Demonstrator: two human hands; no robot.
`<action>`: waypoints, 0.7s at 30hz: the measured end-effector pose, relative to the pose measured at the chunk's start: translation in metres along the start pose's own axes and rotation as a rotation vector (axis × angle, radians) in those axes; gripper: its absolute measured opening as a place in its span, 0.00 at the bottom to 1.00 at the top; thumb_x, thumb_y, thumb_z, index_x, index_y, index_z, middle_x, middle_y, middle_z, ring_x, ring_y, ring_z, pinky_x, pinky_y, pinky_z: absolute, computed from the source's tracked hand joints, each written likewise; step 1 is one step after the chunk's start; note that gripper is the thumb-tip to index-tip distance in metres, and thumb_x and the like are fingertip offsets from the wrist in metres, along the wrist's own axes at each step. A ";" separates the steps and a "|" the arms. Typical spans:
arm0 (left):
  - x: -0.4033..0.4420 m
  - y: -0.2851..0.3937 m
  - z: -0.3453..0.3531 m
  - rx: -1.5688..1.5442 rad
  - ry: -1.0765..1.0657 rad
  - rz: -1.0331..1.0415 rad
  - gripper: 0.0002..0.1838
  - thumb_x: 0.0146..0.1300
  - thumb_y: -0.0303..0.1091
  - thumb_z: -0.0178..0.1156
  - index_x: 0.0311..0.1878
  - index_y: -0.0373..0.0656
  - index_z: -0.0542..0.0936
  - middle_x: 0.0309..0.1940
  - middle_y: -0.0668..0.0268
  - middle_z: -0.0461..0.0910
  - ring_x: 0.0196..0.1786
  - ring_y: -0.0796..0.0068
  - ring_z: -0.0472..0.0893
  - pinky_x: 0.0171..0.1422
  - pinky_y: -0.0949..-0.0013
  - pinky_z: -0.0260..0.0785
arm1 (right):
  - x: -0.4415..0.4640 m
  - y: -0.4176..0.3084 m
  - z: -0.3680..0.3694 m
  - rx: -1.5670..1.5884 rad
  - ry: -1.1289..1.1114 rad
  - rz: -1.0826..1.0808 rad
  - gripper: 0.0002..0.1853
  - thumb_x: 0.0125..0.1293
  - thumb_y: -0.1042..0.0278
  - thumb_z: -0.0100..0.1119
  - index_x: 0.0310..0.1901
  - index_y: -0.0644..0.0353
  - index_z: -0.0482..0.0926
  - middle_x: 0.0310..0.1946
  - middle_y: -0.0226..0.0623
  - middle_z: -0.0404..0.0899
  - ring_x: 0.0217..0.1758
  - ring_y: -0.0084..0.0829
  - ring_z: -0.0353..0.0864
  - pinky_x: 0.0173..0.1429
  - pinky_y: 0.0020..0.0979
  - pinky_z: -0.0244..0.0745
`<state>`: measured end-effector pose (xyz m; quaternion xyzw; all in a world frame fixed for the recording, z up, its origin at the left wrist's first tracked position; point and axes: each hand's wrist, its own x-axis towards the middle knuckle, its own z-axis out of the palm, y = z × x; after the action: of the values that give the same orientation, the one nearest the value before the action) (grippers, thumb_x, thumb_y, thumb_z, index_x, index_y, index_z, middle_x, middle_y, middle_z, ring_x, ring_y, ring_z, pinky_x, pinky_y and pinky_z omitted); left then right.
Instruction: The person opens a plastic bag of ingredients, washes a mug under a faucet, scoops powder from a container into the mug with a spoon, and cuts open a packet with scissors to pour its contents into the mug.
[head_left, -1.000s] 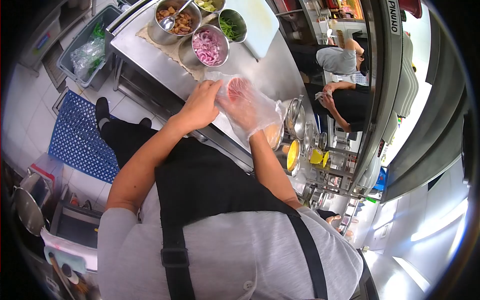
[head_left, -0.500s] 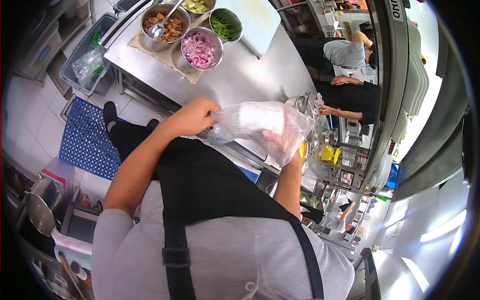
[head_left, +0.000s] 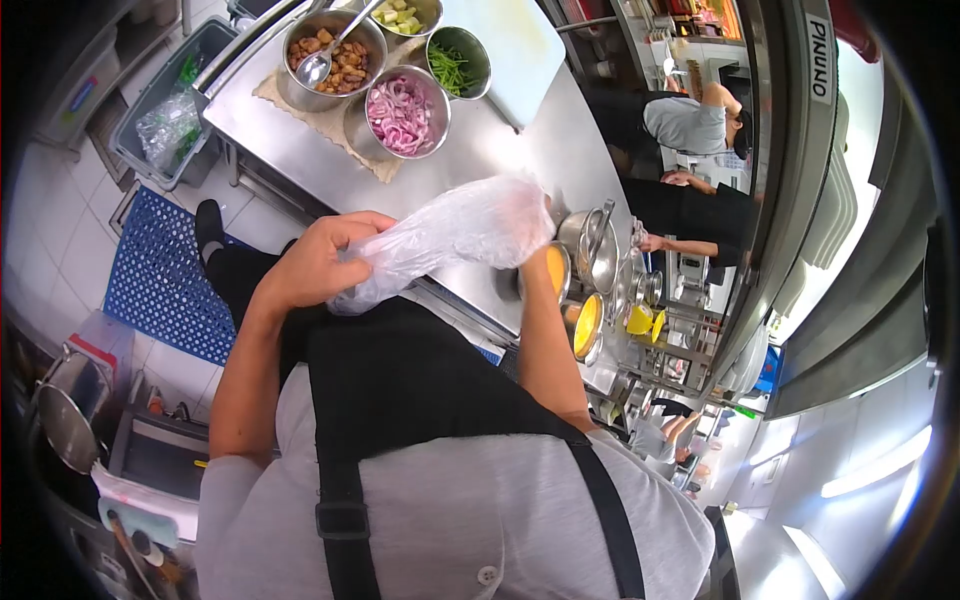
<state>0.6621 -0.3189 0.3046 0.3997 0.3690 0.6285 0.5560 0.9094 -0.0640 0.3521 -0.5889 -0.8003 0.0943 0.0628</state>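
Note:
A clear plastic bag (head_left: 440,235) stretches across in front of my apron, above the edge of the steel table. My left hand (head_left: 318,262) grips the bag's near-left end between thumb and fingers. At the other end, my right hand (head_left: 530,225) is covered by the plastic, and a skin tone shows through it. Its fingers are hidden, so I cannot make out how they are placed. Close beyond my right wrist stand metal pots, including one with yellow contents (head_left: 588,325).
Bowls of sliced red onion (head_left: 402,115), chopped greens (head_left: 452,68) and browned chunks with a spoon (head_left: 345,70) stand on the steel table (head_left: 290,150). A white cutting board (head_left: 510,60) lies beside them. A grey bin (head_left: 130,130) is at left. Co-workers (head_left: 690,125) work at right.
Both hands and the bag have shifted left. The bag is now longer and narrower, and the white and pinkish areas earlier visible in it no longer show the same way.

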 end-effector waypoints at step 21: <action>-0.003 0.054 -0.002 0.547 0.295 -0.095 0.28 0.56 0.25 0.61 0.64 0.34 0.79 0.59 0.52 0.82 0.63 0.60 0.79 0.70 0.63 0.68 | -0.079 -0.105 -0.128 0.913 -0.397 -0.116 0.19 0.71 0.79 0.57 0.62 0.66 0.81 0.37 0.30 0.84 0.38 0.18 0.82 0.43 0.22 0.78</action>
<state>0.6384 -0.3276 0.3520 0.4213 0.6193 0.5305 0.3970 0.8627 -0.1594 0.5014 -0.4263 -0.7053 0.5416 0.1657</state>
